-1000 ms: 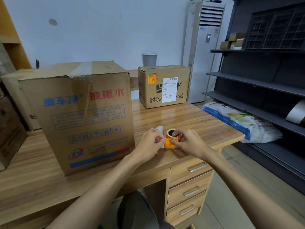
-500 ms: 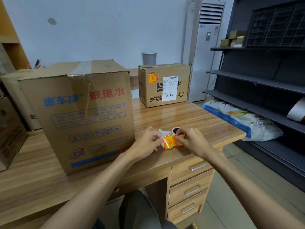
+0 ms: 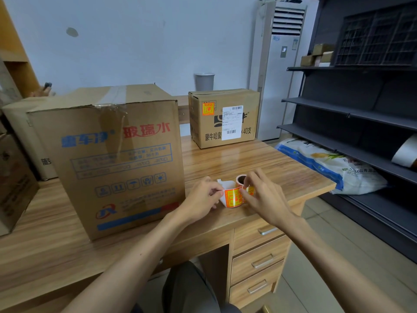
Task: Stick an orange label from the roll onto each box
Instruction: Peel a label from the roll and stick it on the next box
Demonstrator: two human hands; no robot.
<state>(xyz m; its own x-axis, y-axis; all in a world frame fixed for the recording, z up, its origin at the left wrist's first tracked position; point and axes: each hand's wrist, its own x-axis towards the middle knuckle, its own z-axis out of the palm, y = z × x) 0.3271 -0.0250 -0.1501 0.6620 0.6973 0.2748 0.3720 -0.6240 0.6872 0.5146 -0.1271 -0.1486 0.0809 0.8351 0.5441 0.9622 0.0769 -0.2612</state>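
While the left hand point(image 3: 200, 197) pinches an orange label point(image 3: 233, 197), the right hand point(image 3: 265, 195) pinches the roll point(image 3: 242, 182) beside the big box point(image 3: 112, 159).

My right hand point(image 3: 266, 199) hides much of the label roll point(image 3: 241, 180). The brown box point(image 3: 13, 184) at the desk's point(image 3: 225, 159) left edge is cut off; print on the shipping label point(image 3: 232, 123) is unreadably small.

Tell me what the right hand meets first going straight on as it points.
Probably the label roll: the right hand points left and away, its fingertips pinching that roll.
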